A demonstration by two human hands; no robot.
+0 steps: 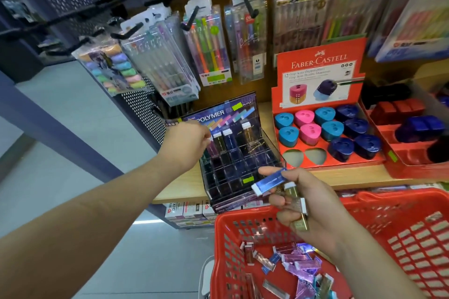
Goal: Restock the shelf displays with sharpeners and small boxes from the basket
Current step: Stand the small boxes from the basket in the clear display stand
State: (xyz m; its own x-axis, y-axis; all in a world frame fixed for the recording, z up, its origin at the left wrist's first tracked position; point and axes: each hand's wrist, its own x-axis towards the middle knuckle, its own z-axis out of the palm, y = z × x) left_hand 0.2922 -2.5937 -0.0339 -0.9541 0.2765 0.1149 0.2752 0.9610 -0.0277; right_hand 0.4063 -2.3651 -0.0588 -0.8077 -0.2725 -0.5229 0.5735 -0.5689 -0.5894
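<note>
My left hand (188,139) pinches the white end of a small box at the top left slot of the dark slotted display rack (233,165) marked POLYMER. Three small boxes (229,139) stand upright in the rack's back row. My right hand (303,199) hovers over the red basket (401,233), gripping several small boxes: a blue one (269,181) sticks out to the left, gold and silver ones lie under it. Loose pink, blue and silver small boxes (291,267) lie on the basket's floor. The red sharpener tray (323,128) holds teal, pink and dark blue sharpeners, with two front holes bare.
Pen and marker packs (206,46) hang from black hooks above the shelf. A second red tray with dark blue sharpeners (418,128) sits at the right. The wooden shelf edge (364,177) runs behind the basket. More stock (184,211) lies on the lower shelf. Grey floor at the left.
</note>
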